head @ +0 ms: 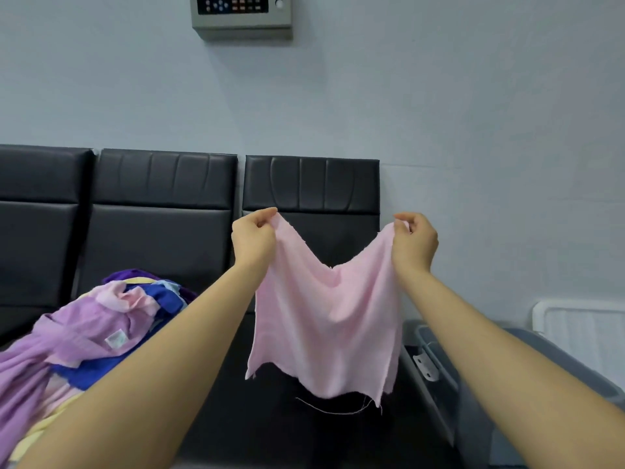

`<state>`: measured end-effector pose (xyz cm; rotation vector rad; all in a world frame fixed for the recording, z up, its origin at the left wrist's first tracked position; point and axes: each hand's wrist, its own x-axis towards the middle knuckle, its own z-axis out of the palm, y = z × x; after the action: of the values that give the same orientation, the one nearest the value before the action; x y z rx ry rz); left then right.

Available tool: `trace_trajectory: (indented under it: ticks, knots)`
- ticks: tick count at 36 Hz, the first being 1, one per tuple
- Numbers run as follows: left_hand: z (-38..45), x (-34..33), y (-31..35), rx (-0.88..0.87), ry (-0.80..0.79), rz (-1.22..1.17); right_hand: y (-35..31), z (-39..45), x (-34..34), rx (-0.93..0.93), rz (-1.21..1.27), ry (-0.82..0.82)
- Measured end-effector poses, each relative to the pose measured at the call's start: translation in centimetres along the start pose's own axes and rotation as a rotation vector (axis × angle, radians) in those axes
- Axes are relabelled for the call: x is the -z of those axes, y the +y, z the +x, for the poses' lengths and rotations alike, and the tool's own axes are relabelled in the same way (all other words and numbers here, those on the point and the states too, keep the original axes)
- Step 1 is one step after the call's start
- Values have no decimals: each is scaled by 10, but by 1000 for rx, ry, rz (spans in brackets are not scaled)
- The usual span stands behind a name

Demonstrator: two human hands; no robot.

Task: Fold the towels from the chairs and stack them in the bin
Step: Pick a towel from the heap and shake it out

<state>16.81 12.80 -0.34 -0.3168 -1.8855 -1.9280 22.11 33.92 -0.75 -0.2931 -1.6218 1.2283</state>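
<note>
Pink towel (324, 319) hangs in mid-air at the centre of the view, in front of the black padded chairs (162, 211). Its top edge sags between two raised corners, and its lower edge is frayed, with a loose thread trailing below. The left hand (252, 240), at 10 o'clock from the towel's centre, pinches the upper left corner between thumb and curled fingers. The right hand (414, 243), at 2 o'clock, pinches the upper right corner the same way. A pile of unfolded towels (101, 333) in purple, blue, pink and yellow lies on the chair seat at 9 o'clock. A grey bin (439, 360) stands at 4 o'clock, partly hidden behind the right forearm. A wall-mounted control panel (240, 15) sits at 12 o'clock.
</note>
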Motion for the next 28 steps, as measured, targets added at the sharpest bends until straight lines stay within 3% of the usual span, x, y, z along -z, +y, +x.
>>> trace_trajectory:
  ticks: [9, 13, 17, 20, 28]
  knots:
    - [-1, 9, 8, 96, 111, -169, -7, 2, 8, 43, -3, -47]
    - [2, 10, 13, 131, 174, -228, -10, 6, 7, -15, -6, 4]
    - [3, 9, 14, 87, 240, -124, -11, 8, 5, -73, -41, 17]
    - [1, 9, 12, 127, 204, -40, -12, 9, 5, -115, -50, 19]
    - [-2, 12, 9, 216, 241, -94, -9, 8, 7, -179, -165, -130]
